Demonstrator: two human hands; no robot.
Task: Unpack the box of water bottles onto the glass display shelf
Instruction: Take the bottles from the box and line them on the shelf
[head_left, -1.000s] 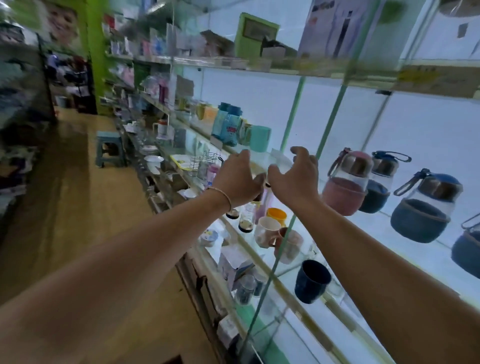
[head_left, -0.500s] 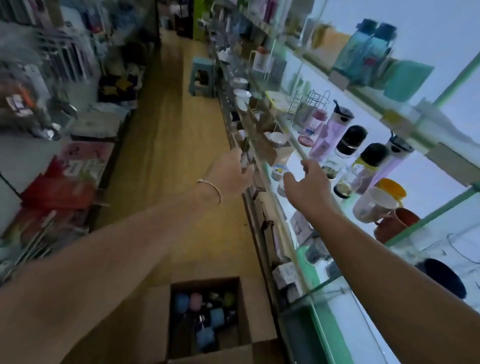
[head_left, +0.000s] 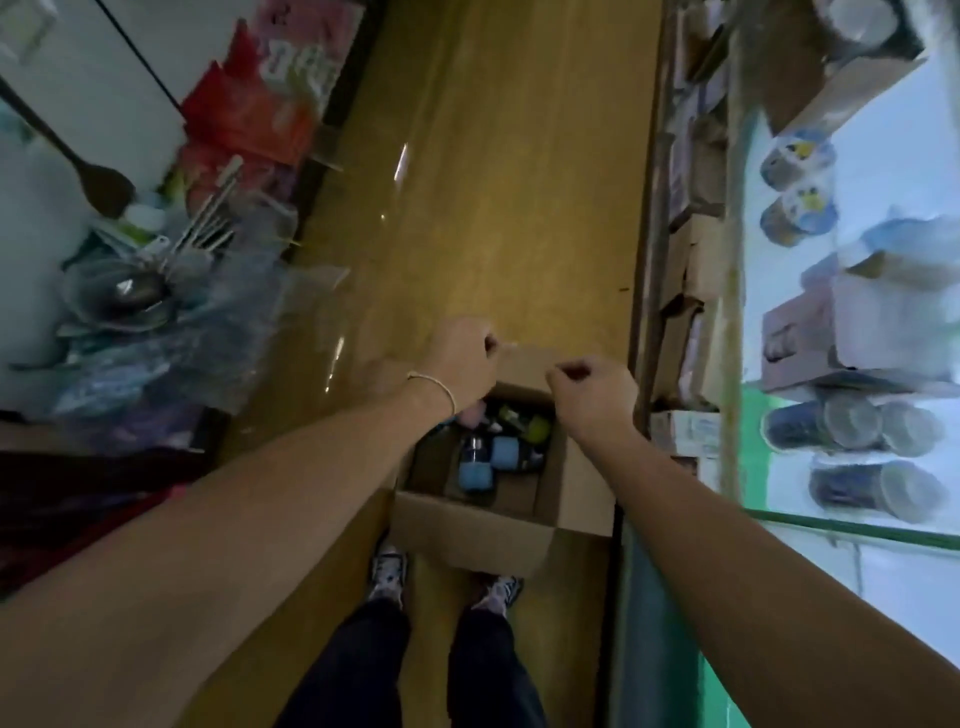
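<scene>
Shelving, the glass display shelf (head_left: 893, 171), runs along the right of the aisle, and the open cardboard box (head_left: 467, 535) sits on the floor just ahead of the person's feet, with the water bottles (head_left: 475, 475) packed close inside. The left hand (head_left: 462, 358) and right hand (head_left: 597, 395) hang over the box's far side, fingers curled in, holding nothing. Each hand should probably uncurl while descending, grip one bottle round its body, and lift it straight up clear of its neighbours.
</scene>
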